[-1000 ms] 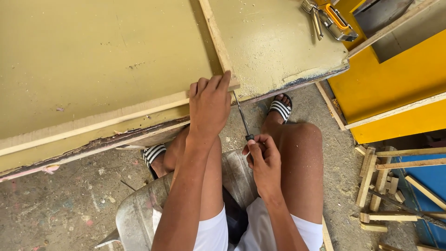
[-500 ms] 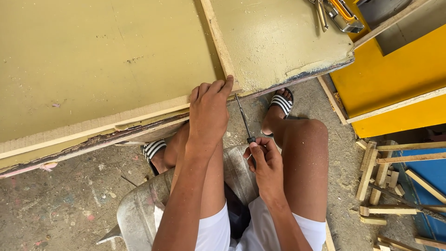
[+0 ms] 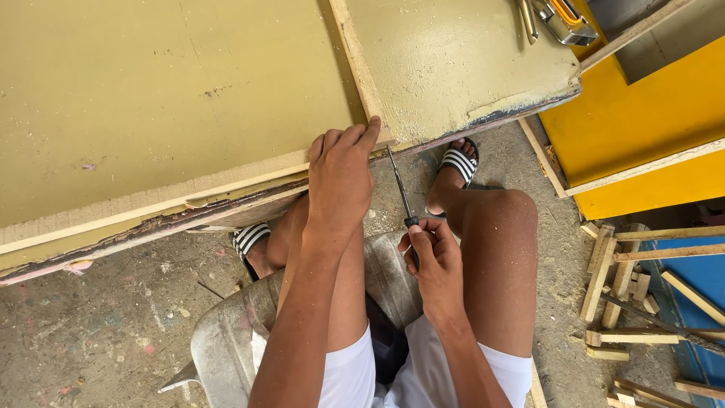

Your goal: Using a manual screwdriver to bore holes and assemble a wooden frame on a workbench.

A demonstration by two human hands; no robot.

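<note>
— Holding a screwdriver [image 3: 402, 198], is it the right hand [image 3: 432, 261]?

— Yes. The fingers are closed tight around the dark handle, just below the edge of the olive-green board [image 3: 174, 98]. The thin metal shaft goes up and a little left, and its tip meets the worn lower edge of the board, under the light wooden strip [image 3: 359, 64] that runs across the board face.

— And the left hand [image 3: 341, 177]?

— It lies flat on the lower edge of the board, just left of the screwdriver tip. The fingers are stretched and pressed on the wood, and they grip nothing. The fingertips reach the foot of the wooden strip.

— Where does the person sit?

— Below the board, on a grey metal seat [image 3: 226, 340], with both knees under the board edge. Two feet in black and white striped sandals [image 3: 458, 162] stand on the concrete floor [image 3: 98, 317] beneath the board.

— What else is around the board?

— At its upper right corner lie some metal tools with an orange part [image 3: 555, 19]. To the right of the board is a yellow panel [image 3: 634, 128], and lower right of it a pile of small wooden offcuts [image 3: 627, 279] beside something blue.
</note>
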